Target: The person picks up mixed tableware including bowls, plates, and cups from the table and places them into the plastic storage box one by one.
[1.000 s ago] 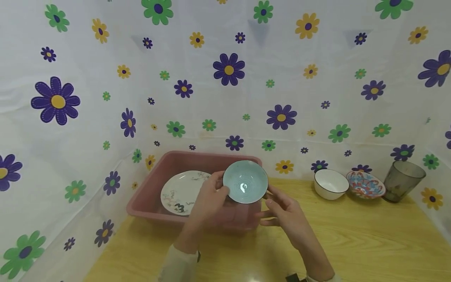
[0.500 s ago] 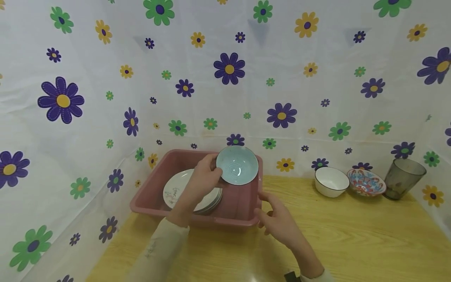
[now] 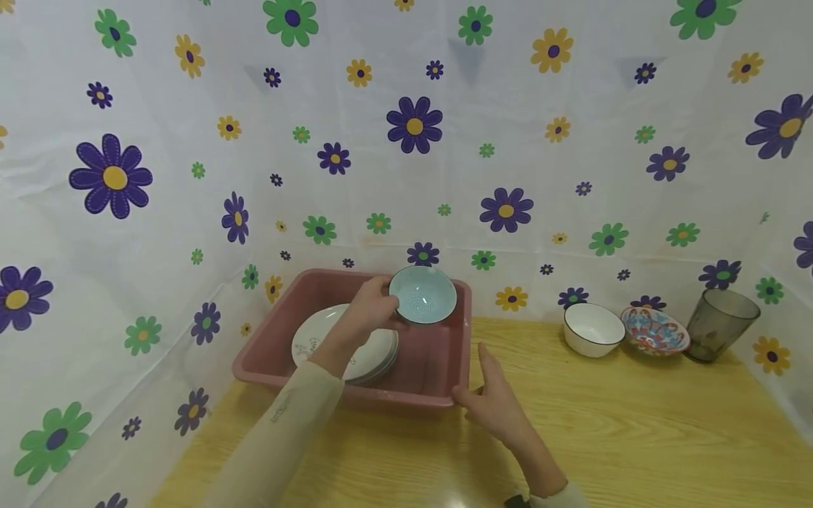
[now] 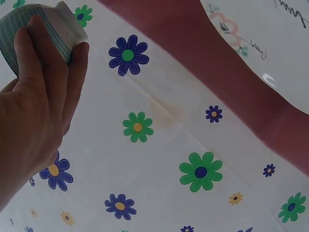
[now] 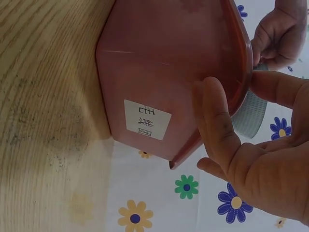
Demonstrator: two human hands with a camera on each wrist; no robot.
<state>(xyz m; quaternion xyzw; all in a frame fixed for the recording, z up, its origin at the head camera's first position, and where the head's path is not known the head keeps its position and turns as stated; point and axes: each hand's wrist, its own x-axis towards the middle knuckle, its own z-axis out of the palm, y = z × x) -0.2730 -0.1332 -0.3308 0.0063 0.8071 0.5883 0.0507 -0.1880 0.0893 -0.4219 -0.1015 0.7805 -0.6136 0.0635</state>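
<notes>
My left hand (image 3: pixel 386 307) grips a light blue ribbed bowl (image 3: pixel 423 293) by its rim and holds it above the back right part of a pink plastic tub (image 3: pixel 438 367). The left wrist view shows the fingers of my left hand (image 4: pixel 36 96) curled round the outside of the bowl (image 4: pixel 46 21). A stack of white patterned plates (image 3: pixel 320 346) lies in the tub's left half. My right hand (image 3: pixel 480 384) is open, with its thumb against the tub's near right corner. In the right wrist view my right hand (image 5: pixel 236 145) lies beside the tub (image 5: pixel 164 63), thumb on its outer wall.
A white bowl (image 3: pixel 593 328), a red and blue patterned bowl (image 3: pixel 655 329) and a grey tumbler (image 3: pixel 720 324) stand in a row at the back right of the wooden table (image 3: pixel 635 437). Flowered cloth (image 3: pixel 413 127) walls the table at the back and both sides.
My right hand let go of the blue bowl and dropped to the tub's near right corner. My left hand carried the bowl away from me, over the back of the tub.
</notes>
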